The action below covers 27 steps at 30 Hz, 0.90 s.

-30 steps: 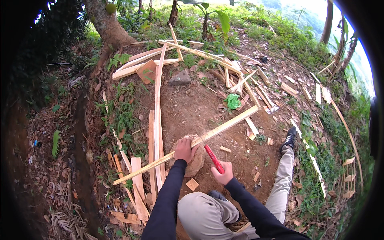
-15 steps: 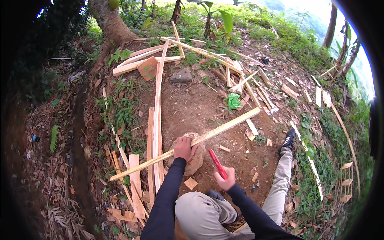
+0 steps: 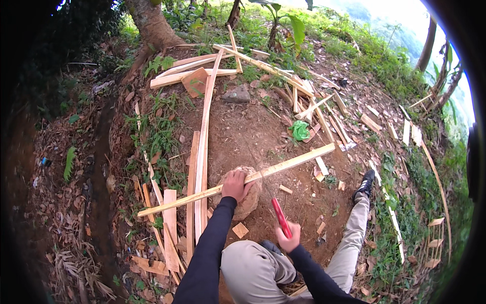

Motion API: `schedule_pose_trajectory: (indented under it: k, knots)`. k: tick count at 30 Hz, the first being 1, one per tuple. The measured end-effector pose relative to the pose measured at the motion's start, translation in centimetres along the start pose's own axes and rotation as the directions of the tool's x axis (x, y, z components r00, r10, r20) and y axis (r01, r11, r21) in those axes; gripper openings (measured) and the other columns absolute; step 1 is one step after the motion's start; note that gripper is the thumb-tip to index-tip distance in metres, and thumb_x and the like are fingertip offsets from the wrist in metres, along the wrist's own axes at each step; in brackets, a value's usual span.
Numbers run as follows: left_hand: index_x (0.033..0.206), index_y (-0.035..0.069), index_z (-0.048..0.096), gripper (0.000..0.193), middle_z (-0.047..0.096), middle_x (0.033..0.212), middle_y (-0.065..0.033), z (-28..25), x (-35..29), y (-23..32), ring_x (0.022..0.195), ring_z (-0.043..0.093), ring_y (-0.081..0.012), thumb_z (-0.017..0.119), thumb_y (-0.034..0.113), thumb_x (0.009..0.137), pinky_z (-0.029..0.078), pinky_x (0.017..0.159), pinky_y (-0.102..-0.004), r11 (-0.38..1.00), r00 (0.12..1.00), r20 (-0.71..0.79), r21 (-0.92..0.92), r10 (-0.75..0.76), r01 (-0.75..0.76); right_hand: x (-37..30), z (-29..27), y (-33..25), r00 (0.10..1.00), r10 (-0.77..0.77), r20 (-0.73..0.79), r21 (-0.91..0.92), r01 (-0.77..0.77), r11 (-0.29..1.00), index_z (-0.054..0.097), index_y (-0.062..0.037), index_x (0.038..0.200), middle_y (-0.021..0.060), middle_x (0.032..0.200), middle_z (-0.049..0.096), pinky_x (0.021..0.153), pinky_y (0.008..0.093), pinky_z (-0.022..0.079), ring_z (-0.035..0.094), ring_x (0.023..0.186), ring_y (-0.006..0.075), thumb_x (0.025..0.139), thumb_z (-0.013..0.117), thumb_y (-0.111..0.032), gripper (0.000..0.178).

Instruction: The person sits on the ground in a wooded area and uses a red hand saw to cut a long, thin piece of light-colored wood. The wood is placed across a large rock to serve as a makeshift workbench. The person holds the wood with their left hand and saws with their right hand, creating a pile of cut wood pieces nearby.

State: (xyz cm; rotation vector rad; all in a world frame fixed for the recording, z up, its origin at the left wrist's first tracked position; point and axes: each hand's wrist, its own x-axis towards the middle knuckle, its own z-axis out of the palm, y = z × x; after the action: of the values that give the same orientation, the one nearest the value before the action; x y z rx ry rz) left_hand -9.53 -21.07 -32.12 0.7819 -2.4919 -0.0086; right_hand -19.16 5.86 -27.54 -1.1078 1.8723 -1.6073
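My left hand (image 3: pixel 235 184) presses down on a long pale wooden strip (image 3: pixel 283 165) that lies across a rounded stone (image 3: pixel 250 200) on the bare earth. The strip runs from lower left to upper right. My right hand (image 3: pixel 288 239) is closed around the handle of a red tool (image 3: pixel 280 217), held up over my knee, a short way to the right of the stone. The tool's working end points toward the strip and does not touch it. Both arms wear dark long sleeves.
Several long wooden planks (image 3: pixel 202 147) lie left of the stone. A heap of offcuts (image 3: pixel 304 99) and a green rag (image 3: pixel 299 130) sit beyond it. My outstretched leg and black shoe (image 3: pixel 365 183) are at right. A tree trunk (image 3: pixel 152 25) stands at the top.
My right hand has drawn the red tool back and down, away from the strip toward my knee. My left hand stays pressing the strip on the stone.
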Motion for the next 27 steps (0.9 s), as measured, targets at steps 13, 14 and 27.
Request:
schedule_pose_trajectory:
  k: [13,14,27]
  knots:
    - [0.101,0.007,0.061,0.039,0.056,0.100,-0.0093,0.4,-0.8,-0.1,0.096,0.054,-0.0303,0.069,0.043,0.086,0.049,0.082,-0.0404,0.999,1.000,0.010,0.032,-0.029,0.029,-1.2,0.3,-0.6,0.999,-0.023,0.037,-0.080,0.026,0.996,0.059,-0.0043,0.067,0.0093,0.051,0.046,0.048,0.0326,0.043,0.053,0.043,0.0178,0.078,0.064,-0.009,0.012]
    - [0.101,0.007,0.061,0.039,0.056,0.099,-0.0092,0.3,-0.6,0.3,0.096,0.054,-0.0303,0.069,0.043,0.086,0.049,0.082,-0.0405,0.999,1.000,0.002,0.033,-0.025,0.025,-2.3,-0.2,-0.5,1.000,-0.001,0.025,-0.052,0.002,0.999,0.059,-0.0046,0.066,0.0089,0.051,0.046,0.048,0.0328,0.043,0.052,0.043,0.0166,0.078,0.064,-0.009,0.013]
    - [0.098,0.007,0.059,0.041,0.053,0.093,-0.0102,0.6,-0.3,0.5,0.093,0.054,-0.0312,0.069,0.045,0.087,0.050,0.078,-0.0399,0.996,0.997,-0.067,0.078,-0.027,0.032,-4.0,-2.1,-0.5,0.996,-0.022,0.082,-0.049,0.026,0.998,0.057,-0.0056,0.063,0.0092,0.050,0.047,0.047,0.0338,0.042,0.052,0.042,0.0196,0.076,0.063,-0.008,0.014]
